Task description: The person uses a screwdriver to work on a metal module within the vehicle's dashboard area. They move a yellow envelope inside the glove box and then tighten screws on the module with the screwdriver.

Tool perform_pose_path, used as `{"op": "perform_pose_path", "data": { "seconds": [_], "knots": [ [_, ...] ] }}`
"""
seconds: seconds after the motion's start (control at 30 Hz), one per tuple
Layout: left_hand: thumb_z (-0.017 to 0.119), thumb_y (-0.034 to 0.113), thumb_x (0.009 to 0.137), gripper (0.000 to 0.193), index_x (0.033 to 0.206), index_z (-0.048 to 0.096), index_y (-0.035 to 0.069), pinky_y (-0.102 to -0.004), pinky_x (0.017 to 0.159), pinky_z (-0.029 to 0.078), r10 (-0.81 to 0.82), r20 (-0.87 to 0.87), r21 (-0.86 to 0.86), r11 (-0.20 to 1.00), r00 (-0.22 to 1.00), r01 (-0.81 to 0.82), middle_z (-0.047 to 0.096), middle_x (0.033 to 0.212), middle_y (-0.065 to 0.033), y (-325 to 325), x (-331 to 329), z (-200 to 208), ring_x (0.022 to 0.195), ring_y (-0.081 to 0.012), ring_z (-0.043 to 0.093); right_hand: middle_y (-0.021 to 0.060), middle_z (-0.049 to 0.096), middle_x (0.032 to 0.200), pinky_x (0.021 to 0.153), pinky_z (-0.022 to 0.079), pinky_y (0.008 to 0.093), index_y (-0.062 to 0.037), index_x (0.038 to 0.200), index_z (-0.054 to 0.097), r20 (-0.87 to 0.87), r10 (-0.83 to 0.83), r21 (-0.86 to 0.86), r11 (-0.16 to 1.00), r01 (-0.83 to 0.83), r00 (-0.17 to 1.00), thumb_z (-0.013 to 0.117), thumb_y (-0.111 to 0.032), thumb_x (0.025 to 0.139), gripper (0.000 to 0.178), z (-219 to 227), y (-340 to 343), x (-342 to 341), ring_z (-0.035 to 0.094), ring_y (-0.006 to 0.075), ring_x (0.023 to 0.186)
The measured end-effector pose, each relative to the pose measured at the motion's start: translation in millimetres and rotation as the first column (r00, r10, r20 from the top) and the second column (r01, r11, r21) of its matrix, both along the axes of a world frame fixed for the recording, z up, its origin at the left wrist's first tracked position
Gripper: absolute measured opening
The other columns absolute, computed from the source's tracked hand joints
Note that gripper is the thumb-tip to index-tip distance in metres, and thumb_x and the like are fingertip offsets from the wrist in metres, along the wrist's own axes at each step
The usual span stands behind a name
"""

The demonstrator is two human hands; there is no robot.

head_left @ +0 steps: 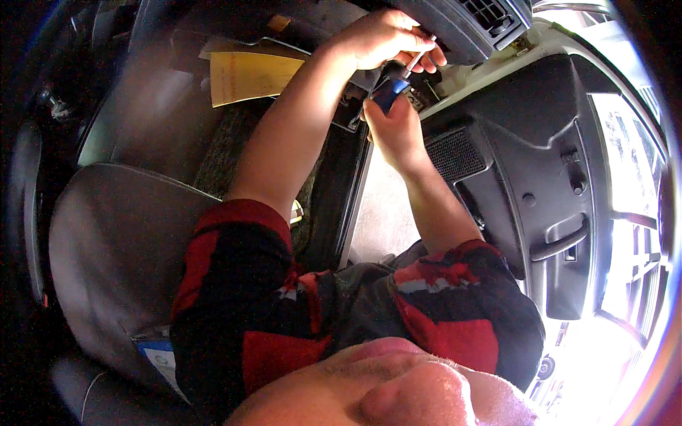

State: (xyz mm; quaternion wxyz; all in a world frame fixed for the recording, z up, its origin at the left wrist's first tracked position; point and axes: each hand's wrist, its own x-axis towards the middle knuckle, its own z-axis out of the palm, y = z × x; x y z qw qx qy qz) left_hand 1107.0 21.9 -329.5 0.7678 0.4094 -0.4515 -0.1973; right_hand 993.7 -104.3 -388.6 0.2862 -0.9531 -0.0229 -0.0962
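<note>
Our face (398,387) is closest, right hand (396,131) gripping a blue screwdriver (389,94), left hand (383,41) curled beside it, can't tell if pinching.

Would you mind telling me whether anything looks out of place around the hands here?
One thing: a yellow paper or envelope lies at a slant beneath the dashboard, left of the screwdriver in the right hand. It looks like loose paper, odd beside tool work. I can make out no spill.
</note>
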Motion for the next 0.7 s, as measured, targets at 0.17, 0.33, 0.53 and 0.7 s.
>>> {"op": "perform_pose_path", "data": {
  "seconds": [0.17,0.33,0.53,0.7],
  "knots": [
    [0.051,0.011,0.097,0.022,0.105,0.064,-0.004,-0.0323,0.078,0.054,0.074,-0.002,0.070,0.995,0.997,-0.074,0.069,0.099,-0.0136,11.1,-5.9,3.2,0.086,-0.0209,0.066,0.0143,0.060,0.117,0.093,0.050,0.0413,0.0016,0.128,0.049,-0.035,0.638,0.844,0.431,-0.319,0.769,0.053,-0.011,0.098,0.032,19.6,-9.9,-0.8,0.060,0.0255,0.108],
    [0.050,0.014,0.099,0.024,0.103,0.066,-0.004,-0.0325,0.078,0.054,0.019,-0.014,0.033,0.999,1.000,-0.019,0.070,0.098,-0.0127,4.8,-4.7,3.2,0.085,-0.0203,0.066,0.0091,0.066,0.093,0.076,0.054,0.0289,0.0030,0.115,0.054,-0.135,0.243,0.484,0.862,-0.151,0.961,0.070,-0.020,0.090,0.038,27.9,-0.1,-8.7,0.064,0.0154,0.084],
    [0.049,0.015,0.100,0.026,0.100,0.068,-0.003,-0.0314,0.078,0.053,0.138,0.034,0.091,0.986,0.990,-0.141,0.071,0.092,-0.0118,-0.3,-7.4,1.2,0.085,-0.0201,0.068,0.0081,0.067,0.094,0.073,0.052,0.0303,0.0028,0.117,0.053,-0.019,0.188,0.437,0.885,-0.161,0.982,0.074,-0.025,0.087,0.047,17.1,-1.9,-1.7,0.064,0.0149,0.083],
    [0.050,0.014,0.100,0.024,0.102,0.067,-0.003,-0.0321,0.079,0.054,0.065,-0.042,0.026,0.998,0.997,-0.064,0.071,0.094,-0.0117,-0.2,0.2,-6.2,0.087,-0.0204,0.068,0.0088,0.065,0.104,0.084,0.050,0.0299,0.0007,0.123,0.051,-0.158,0.554,0.711,0.638,-0.295,0.818,0.064,-0.013,0.094,0.034,39.1,-16.2,1.8,0.061,0.0147,0.097]
  ]
}}
